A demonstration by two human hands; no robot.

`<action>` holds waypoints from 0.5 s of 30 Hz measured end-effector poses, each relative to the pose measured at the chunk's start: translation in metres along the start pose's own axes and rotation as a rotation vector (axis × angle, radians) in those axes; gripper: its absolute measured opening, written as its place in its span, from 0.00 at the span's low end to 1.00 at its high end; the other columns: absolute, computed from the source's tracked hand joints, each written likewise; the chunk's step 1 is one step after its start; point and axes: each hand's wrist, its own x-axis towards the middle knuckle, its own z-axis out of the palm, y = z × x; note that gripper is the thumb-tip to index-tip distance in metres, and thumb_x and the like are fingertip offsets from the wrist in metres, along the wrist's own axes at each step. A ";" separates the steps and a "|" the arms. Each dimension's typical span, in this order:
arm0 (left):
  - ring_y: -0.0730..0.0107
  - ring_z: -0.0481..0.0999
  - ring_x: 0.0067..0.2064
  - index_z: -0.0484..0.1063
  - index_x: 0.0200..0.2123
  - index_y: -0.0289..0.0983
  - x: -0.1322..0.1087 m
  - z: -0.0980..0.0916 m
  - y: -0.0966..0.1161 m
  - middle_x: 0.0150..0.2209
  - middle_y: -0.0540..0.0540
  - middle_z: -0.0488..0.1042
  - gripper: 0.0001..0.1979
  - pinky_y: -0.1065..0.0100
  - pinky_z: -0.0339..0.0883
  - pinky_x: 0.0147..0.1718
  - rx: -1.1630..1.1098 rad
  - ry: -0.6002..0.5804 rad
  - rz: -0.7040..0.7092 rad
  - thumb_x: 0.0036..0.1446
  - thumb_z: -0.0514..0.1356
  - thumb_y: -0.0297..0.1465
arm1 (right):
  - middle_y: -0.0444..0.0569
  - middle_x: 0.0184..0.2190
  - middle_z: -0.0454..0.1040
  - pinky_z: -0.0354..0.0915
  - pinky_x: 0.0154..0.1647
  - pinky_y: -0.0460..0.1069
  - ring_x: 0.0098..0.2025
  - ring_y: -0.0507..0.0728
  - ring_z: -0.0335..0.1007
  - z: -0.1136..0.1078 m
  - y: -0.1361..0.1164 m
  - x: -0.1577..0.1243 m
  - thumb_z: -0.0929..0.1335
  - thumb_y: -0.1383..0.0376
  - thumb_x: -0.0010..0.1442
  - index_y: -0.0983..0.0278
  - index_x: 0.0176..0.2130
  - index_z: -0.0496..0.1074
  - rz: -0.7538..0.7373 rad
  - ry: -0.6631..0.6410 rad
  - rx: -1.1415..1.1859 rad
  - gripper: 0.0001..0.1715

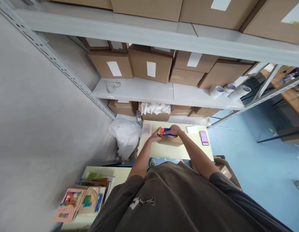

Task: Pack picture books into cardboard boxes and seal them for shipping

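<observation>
A small open cardboard box (171, 141) is on the pale yellow table (154, 151) in front of me. My right hand (175, 130) is closed on a flat blue and orange package (162, 131) at the box's top; part of it is hidden by my fingers. At the box's left end, my left hand (155, 135) curls round the side, its fingertips close to the orange part. Whether those fingertips also touch the package cannot be made out. To the right lie a white card-like item (192, 129) and a phone with a pinkish screen (204, 138).
Metal shelving (149, 90) with cardboard boxes (151, 64) rises behind the table. Tape rolls (238, 93) and glasses (112, 86) rest on its middle shelf. A white plastic bag (126, 135) stands left; a side table holds colourful papers (89, 196). An open carton (228, 170) sits at lower right.
</observation>
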 end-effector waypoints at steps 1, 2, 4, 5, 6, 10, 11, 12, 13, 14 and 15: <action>0.63 0.83 0.38 0.64 0.73 0.41 0.001 -0.004 0.006 0.50 0.40 0.82 0.58 0.59 0.77 0.45 0.019 -0.120 0.003 0.37 0.80 0.29 | 0.56 0.25 0.77 0.57 0.30 0.52 0.30 0.62 0.74 0.000 -0.001 -0.001 0.75 0.24 0.41 0.63 0.26 0.80 0.003 0.001 0.003 0.45; 0.59 0.83 0.41 0.64 0.74 0.41 0.003 -0.007 0.012 0.53 0.39 0.82 0.63 0.58 0.78 0.47 0.042 -0.208 0.010 0.32 0.82 0.29 | 0.56 0.25 0.78 0.58 0.30 0.52 0.30 0.62 0.74 0.000 -0.001 -0.001 0.75 0.24 0.41 0.63 0.26 0.80 0.008 0.002 0.006 0.45; 0.51 0.83 0.50 0.66 0.72 0.40 0.006 -0.009 0.023 0.59 0.36 0.79 0.67 0.55 0.77 0.52 0.098 -0.259 0.061 0.23 0.83 0.29 | 0.56 0.26 0.79 0.58 0.31 0.52 0.31 0.63 0.75 -0.001 -0.003 -0.002 0.76 0.25 0.41 0.63 0.28 0.81 0.017 0.000 0.005 0.44; 0.45 0.82 0.55 0.68 0.71 0.40 0.007 -0.009 0.027 0.63 0.35 0.77 0.67 0.53 0.76 0.56 0.135 -0.255 0.092 0.21 0.83 0.29 | 0.57 0.28 0.79 0.59 0.31 0.52 0.32 0.63 0.76 -0.001 -0.003 -0.003 0.76 0.25 0.41 0.63 0.29 0.82 0.021 -0.007 0.002 0.45; 0.41 0.79 0.60 0.69 0.70 0.40 0.009 -0.009 0.032 0.66 0.34 0.73 0.66 0.51 0.73 0.60 0.184 -0.254 0.114 0.21 0.84 0.31 | 0.57 0.29 0.80 0.59 0.31 0.51 0.33 0.64 0.77 -0.002 -0.004 -0.003 0.76 0.25 0.42 0.64 0.31 0.82 0.023 -0.018 -0.006 0.45; 0.36 0.66 0.72 0.61 0.75 0.44 0.013 -0.012 0.043 0.78 0.35 0.53 0.70 0.51 0.60 0.71 0.475 -0.374 0.083 0.26 0.84 0.41 | 0.58 0.36 0.83 0.62 0.31 0.49 0.37 0.63 0.80 -0.006 -0.002 -0.008 0.74 0.25 0.46 0.65 0.38 0.83 0.060 -0.081 -0.084 0.48; 0.38 0.65 0.73 0.58 0.76 0.45 0.014 -0.012 0.045 0.79 0.37 0.50 0.71 0.52 0.59 0.72 0.551 -0.406 0.068 0.27 0.83 0.43 | 0.58 0.37 0.84 0.63 0.32 0.49 0.38 0.64 0.80 -0.007 -0.001 -0.010 0.74 0.26 0.48 0.66 0.39 0.83 0.074 -0.092 -0.105 0.48; 0.39 0.64 0.74 0.56 0.76 0.47 0.015 -0.012 0.047 0.80 0.39 0.48 0.72 0.53 0.59 0.72 0.619 -0.425 0.061 0.27 0.83 0.45 | 0.59 0.38 0.84 0.63 0.33 0.49 0.39 0.64 0.81 -0.008 0.001 -0.012 0.73 0.26 0.49 0.66 0.41 0.84 0.089 -0.097 -0.122 0.48; 0.40 0.63 0.74 0.55 0.76 0.48 0.016 -0.011 0.049 0.80 0.40 0.47 0.72 0.53 0.59 0.72 0.676 -0.433 0.061 0.27 0.83 0.46 | 0.60 0.39 0.84 0.64 0.33 0.49 0.40 0.65 0.81 -0.008 0.003 -0.014 0.73 0.26 0.50 0.66 0.42 0.84 0.100 -0.099 -0.132 0.48; 0.40 0.63 0.74 0.55 0.76 0.49 0.017 -0.010 0.050 0.80 0.41 0.47 0.72 0.53 0.59 0.71 0.724 -0.433 0.065 0.28 0.83 0.47 | 0.61 0.40 0.84 0.66 0.34 0.49 0.41 0.65 0.82 -0.008 0.005 -0.016 0.73 0.27 0.51 0.67 0.43 0.84 0.108 -0.098 -0.138 0.48; 0.39 0.63 0.74 0.56 0.76 0.49 0.017 -0.008 0.052 0.80 0.41 0.47 0.71 0.52 0.60 0.71 0.763 -0.429 0.071 0.28 0.83 0.48 | 0.62 0.41 0.84 0.67 0.35 0.50 0.42 0.66 0.82 -0.008 0.006 -0.018 0.73 0.27 0.51 0.67 0.44 0.83 0.114 -0.096 -0.141 0.48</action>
